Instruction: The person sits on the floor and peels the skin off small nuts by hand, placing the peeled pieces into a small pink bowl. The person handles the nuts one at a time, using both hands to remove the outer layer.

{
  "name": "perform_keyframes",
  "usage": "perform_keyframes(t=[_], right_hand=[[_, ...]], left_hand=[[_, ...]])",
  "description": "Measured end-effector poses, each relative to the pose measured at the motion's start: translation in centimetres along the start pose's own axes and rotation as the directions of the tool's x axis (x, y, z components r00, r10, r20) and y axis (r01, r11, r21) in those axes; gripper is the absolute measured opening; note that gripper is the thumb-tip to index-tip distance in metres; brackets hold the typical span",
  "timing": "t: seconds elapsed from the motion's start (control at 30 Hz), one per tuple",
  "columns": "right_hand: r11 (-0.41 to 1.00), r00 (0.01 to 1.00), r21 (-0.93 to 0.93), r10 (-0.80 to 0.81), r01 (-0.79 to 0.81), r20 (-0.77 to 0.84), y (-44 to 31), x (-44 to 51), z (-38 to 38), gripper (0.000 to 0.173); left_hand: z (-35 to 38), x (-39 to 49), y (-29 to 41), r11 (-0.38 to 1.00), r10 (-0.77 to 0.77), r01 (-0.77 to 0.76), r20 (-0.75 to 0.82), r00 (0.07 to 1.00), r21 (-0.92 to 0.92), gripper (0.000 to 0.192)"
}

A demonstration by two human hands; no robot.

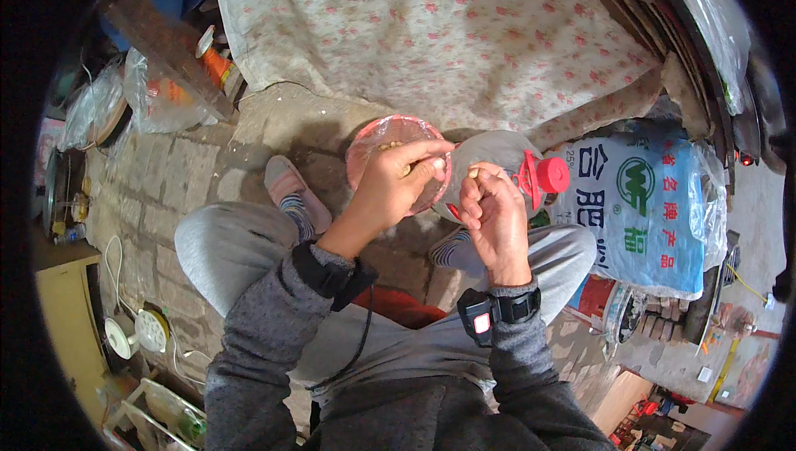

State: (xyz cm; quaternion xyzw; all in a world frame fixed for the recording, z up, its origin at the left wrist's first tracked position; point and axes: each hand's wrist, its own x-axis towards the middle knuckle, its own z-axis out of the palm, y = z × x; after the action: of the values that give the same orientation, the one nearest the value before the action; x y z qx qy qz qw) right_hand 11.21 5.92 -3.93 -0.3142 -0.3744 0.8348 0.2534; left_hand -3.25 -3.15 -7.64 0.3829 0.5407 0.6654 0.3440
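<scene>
Over a pink plastic basket (367,134) lined with clear film is my left hand (404,177), thumb and forefinger nearly together. A small tan piece, perhaps a peanut, shows against its palm. Several similar tan pieces (390,145) lie in the basket. My right hand (494,221) pinches a small tan piece (474,173) between thumb and curled fingers. Beside the basket and partly behind that hand, a large clear plastic jug (497,143) lies tilted, with a red cap (552,175) and red handle.
Flower-printed cloth (435,28) spreads beyond the basket. A blue and white woven sack (640,202) lies at the right. Brick paving (149,171) shows at the left, with white cables and a round white fixture (151,330). A brown wooden beam (168,47) leans at the upper left.
</scene>
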Motion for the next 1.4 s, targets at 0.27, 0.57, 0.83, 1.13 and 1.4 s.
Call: perform_keyframes(t=[0.27, 0.57, 0.83, 1.13, 1.4], right_hand=[[0.960, 0.991, -0.248, -0.131, 0.133, 0.025, 0.0, -1.2, 1.0, 0.014], [0.604, 0.900, -0.720, -0.430, 0.343, 0.069, -0.7, -2.3, 2.5, 0.012], [0.395, 0.873, -0.838, -0.455, 0.377, 0.178, -1.4, -2.6, 2.6, 0.008], [0.321, 0.846, -0.850, -0.480, 0.417, 0.233, -1.5, -2.6, 2.9, 0.007], [0.658, 0.923, -0.681, -0.377, 0.321, 0.071, -1.3, -2.9, 3.0, 0.009]], left_hand=[[1.2, -1.3, 2.1, 0.921, -0.132, 0.142, 0.053, 0.990, -0.363, 0.014], [0.9, -1.6, 2.3, 0.979, -0.028, 0.031, 0.017, 0.999, -0.200, 0.010], [1.1, -1.8, 2.3, 0.985, -0.038, 0.037, -0.005, 0.999, -0.168, 0.008], [0.5, -1.9, 3.0, 0.960, -0.116, 0.136, 0.094, 0.989, -0.245, 0.012], [0.3, -1.8, 3.3, 0.909, -0.240, 0.271, 0.134, 0.962, -0.315, 0.017]])
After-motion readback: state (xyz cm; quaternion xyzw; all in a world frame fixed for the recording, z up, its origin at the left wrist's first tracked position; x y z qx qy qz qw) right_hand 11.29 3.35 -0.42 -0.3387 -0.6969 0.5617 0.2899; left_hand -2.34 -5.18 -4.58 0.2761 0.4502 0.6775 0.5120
